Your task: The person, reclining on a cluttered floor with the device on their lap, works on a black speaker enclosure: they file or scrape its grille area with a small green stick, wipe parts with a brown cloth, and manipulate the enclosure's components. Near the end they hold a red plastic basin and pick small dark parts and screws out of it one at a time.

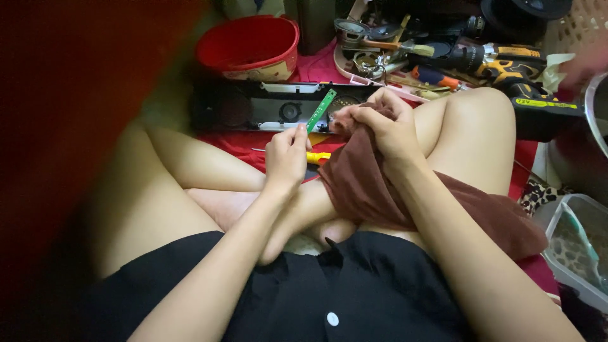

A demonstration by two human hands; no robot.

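a narrow green circuit board strip (321,110) stands tilted between two hands, its lower end pinched in the fingers of the left hand (286,158) and its upper end leaning to the right, above the person's crossed bare legs. the left hand's fingers are curled shut around the strip's base. just to the right, the right hand (384,126) is closed on a bunched fold of brown cloth (373,183), which is held up close beside the strip; whether cloth and strip touch cannot be told. the rest of the cloth drapes down over the right knee and trails off toward the right.

below the left hand, a screwdriver with a yellow handle (317,156) lies on the red floor covering (237,144), partly hidden by the hand and the cloth. behind the hands, a long black opened device casing (266,107) lies across the floor, with round parts visible inside it. a red bucket (250,47) stands behind the casing at the left. at the upper right sits a clutter of tools: a paintbrush (405,47), a screwdriver with an orange and blue handle (437,78), and a black and yellow power drill (506,66). at the far right edge a clear plastic container (579,247) sits by the knee. the person wears a black buttoned garment (329,291), which fills the foreground. a blurred dark red shape (69,126) covers the left side of the view.
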